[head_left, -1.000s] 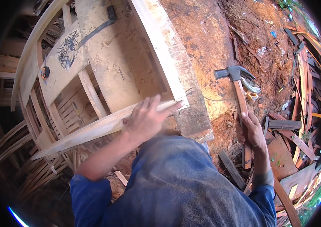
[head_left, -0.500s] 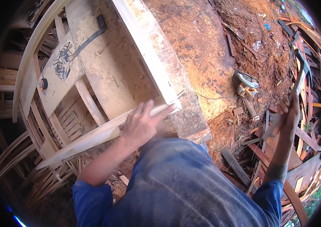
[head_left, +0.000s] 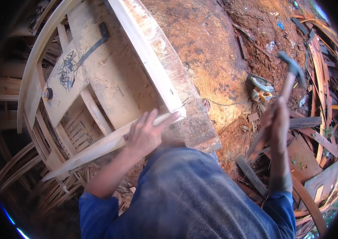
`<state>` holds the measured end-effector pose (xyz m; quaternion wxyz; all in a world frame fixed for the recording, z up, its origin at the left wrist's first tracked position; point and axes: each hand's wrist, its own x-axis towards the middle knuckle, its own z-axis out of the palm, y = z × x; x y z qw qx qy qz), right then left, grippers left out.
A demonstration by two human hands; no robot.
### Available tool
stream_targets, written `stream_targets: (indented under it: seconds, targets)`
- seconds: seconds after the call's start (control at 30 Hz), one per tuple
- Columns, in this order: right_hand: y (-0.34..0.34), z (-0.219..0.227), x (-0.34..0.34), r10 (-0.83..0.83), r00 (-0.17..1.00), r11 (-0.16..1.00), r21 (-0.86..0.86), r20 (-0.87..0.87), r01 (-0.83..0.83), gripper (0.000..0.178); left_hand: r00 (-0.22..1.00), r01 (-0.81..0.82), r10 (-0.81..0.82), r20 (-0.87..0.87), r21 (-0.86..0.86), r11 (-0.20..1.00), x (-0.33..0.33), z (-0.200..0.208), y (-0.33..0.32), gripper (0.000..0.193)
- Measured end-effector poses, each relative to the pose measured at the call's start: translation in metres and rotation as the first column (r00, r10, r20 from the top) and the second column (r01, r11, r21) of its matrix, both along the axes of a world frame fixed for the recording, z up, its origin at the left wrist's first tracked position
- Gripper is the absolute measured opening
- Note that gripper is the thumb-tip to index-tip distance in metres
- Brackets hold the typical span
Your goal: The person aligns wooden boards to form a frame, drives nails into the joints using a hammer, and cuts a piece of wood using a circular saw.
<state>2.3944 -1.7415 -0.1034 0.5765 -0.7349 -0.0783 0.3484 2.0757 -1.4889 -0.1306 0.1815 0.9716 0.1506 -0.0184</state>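
My left hand lies over the near end of a pale wooden board. Its fingers bend over the far edge, while the thumb stretches along the top toward the corner. There the board meets a long pale rail; a thin dark nail sticks up at this joint. Out to the right, my right hand is wrapped around the handle of a claw hammer, raised with its head away from me. Motion blurs the hand and handle somewhat.
Inside the curved wooden frame lie a pile of nails, a dark bent strip and a round black-and-orange item. A thick worn beam supports the corner. A corded tool sits on the dirt; scrap wood heaps at right.
My right hand has swung the hammer inward to the left, its head now blurred less far out. My left hand stays on the board; the view has shifted slightly.
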Motion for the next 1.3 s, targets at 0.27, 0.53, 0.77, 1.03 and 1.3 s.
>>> stream_targets:
  seconds: [0.27,0.53,0.77,1.03,1.3]
  targets:
    - [0.002,0.042,0.003,0.078,0.952,0.965,-0.218,-0.294,-0.147,0.028,0.999,-0.013,0.012,0.037,0.014,1.000,-0.014,0.000,0.001,0.075]
    - [0.007,-0.003,-0.052,0.129,0.991,0.982,-0.136,-0.029,-0.132,0.033,0.962,-0.241,0.254,-0.098,0.130,0.962,-0.070,-0.010,0.008,0.068]
    - [-0.030,0.032,-0.011,0.115,0.961,0.967,-0.191,-0.252,-0.165,0.028,0.940,-0.270,0.285,-0.189,0.099,0.958,-0.070,-0.004,0.007,0.050]
    - [0.003,0.004,-0.095,0.437,0.693,0.806,-0.094,-0.573,-0.585,0.032,0.960,-0.257,0.266,-0.083,0.109,0.960,-0.068,-0.008,0.006,0.054]
    - [-0.014,-0.004,0.064,-0.224,0.962,0.972,-0.101,-0.153,0.210,0.025,0.944,-0.277,0.298,-0.143,0.146,0.950,-0.064,-0.011,0.004,0.052]
